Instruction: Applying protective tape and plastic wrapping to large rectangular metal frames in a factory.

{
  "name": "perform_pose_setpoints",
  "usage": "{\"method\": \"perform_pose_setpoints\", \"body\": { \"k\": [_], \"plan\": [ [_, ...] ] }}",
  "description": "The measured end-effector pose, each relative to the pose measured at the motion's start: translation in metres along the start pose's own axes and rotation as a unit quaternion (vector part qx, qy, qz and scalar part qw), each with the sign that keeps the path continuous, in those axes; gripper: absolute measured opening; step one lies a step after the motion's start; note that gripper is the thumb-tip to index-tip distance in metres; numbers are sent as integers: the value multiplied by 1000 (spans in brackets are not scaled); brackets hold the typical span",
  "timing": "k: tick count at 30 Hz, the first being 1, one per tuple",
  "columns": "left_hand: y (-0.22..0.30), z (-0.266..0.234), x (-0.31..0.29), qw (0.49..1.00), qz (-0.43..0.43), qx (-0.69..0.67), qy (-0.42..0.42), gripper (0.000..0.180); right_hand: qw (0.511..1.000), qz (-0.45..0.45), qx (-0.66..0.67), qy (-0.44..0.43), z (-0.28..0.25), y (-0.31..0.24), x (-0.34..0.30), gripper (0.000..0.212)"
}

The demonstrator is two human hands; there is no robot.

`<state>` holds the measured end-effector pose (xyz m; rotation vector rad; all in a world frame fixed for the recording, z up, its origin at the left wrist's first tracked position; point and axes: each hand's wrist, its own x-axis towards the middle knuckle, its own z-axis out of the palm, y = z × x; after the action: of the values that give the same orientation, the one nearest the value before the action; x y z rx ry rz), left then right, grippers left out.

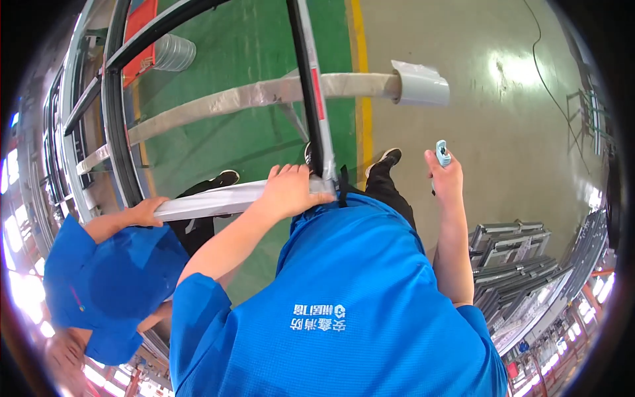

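Note:
My left hand [290, 190] grips the near corner of a large metal frame [211, 200], its fingers over the far edge and its thumb along the near side. The near bar is silvery white; dark bars with black strips run away from me. My right hand [448, 177] is held out to the right, away from the frame, closed around a small light-blue hand tool [442, 152]. Only its upper end shows above the fingers, so its exact kind is unclear. A co-worker's hand [147, 212] holds the same near bar at its left end.
The co-worker in blue [119, 271] stands close at my left. A film-wrapped support bar [264, 92] crosses under the frame, with a white roll [422, 86] on its right end. Stacked metal frames [512, 255] lie at the right. A dark cable [546, 83] runs along the floor.

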<state>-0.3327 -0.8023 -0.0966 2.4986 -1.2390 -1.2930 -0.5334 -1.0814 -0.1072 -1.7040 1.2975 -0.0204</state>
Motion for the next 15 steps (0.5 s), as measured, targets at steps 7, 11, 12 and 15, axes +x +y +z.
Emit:
{"method": "perform_pose_setpoints", "body": {
  "k": [7,11,12,15],
  "plan": [
    [43,11,-1,981,-182,68,-15,92,997,-31,-47,-57,-65,29,93,28],
    [81,36,7,946,-320,-22,53,105,987,-93,-98,-88,-65,44,171,34],
    [88,54,10,941,-333,-30,60,105,986,-106,-96,-89,-59,42,186,32],
    [117,86,19,892,-365,3,265,105,984,-75,-35,-157,-46,41,229,33]
  ]
}}
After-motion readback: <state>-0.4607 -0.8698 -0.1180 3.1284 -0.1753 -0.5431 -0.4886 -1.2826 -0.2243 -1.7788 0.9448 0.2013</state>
